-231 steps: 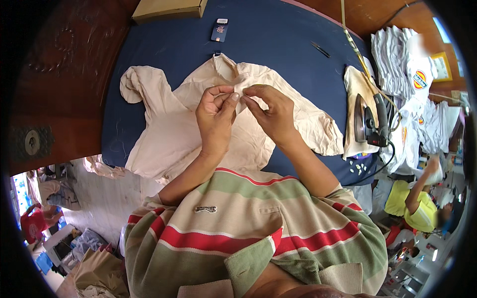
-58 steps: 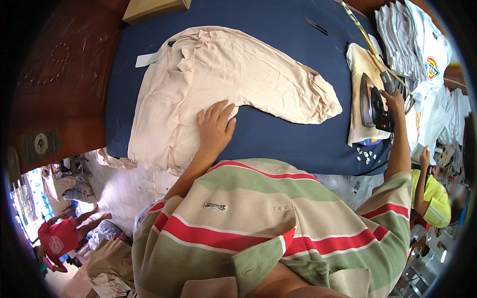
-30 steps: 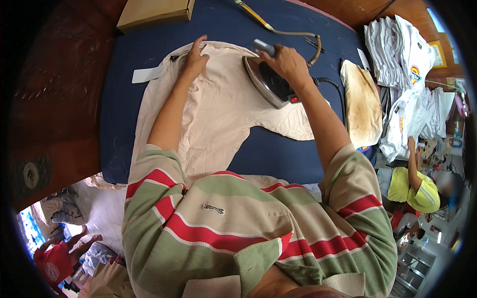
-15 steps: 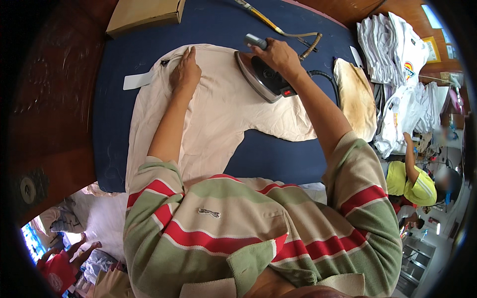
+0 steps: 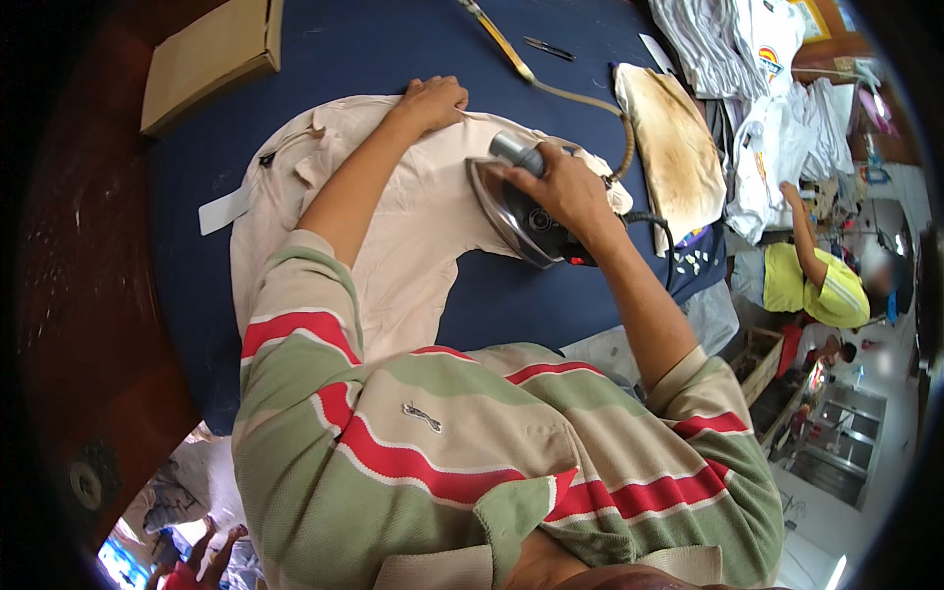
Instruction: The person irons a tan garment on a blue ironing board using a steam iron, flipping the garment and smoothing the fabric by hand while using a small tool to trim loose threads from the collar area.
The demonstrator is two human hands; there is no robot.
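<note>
A pale pink shirt (image 5: 403, 206) lies spread over the dark blue table cover (image 5: 374, 39). Its collar side, with a small dark label, is at the left, and a sleeve stretches to the right. My right hand (image 5: 580, 192) grips the handle of an electric iron (image 5: 503, 211), which rests on the sleeve with its cord trailing right. At the shirt's far edge, my left hand (image 5: 433, 103) has its fingers curled over the fabric, holding it. A white card strip (image 5: 224, 211) sticks out from under the shirt's left side.
A cardboard box (image 5: 211, 64) sits at the far left. Beyond the iron lie a yellow-handled tool (image 5: 501, 44) with a hose and small dark snips (image 5: 551, 49). A scorched tan cloth pad (image 5: 674, 147) and white shirts (image 5: 708, 44) are at the right, near a person in yellow (image 5: 816, 280).
My left hand has moved from the collar area right to the shirt's far edge and curled its fingers. The iron has moved nearer to me and slightly right along the sleeve.
</note>
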